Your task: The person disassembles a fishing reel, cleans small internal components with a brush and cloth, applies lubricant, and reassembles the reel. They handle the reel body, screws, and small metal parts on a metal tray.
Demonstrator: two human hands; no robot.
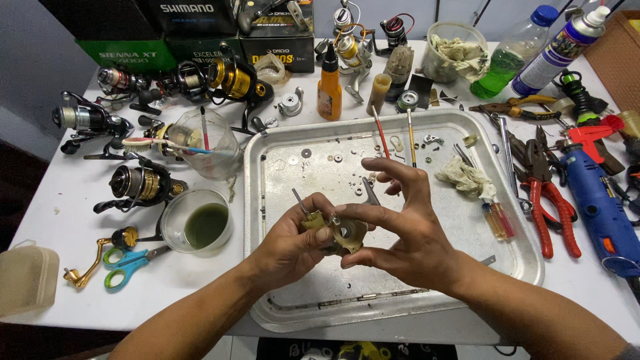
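My left hand (290,243) grips a small gold-coloured fishing reel body (341,233) with a thin metal shaft sticking up at its left. My right hand (400,230) pinches the same reel body from the right with thumb and forefinger, its other fingers spread above. Both hands hover over a metal tray (280,167) that holds small washers, screws and other loose parts. A crumpled rag (467,179) lies on the tray's right side.
Several fishing reels (137,183) lie on the white table at the left, with a clear cup of brushes (203,143), a bowl of green liquid (198,222) and scissors (130,263). Red-handled pliers (550,207), a blue rotary tool (600,210), bottles and a spray can (560,50) stand at the right.
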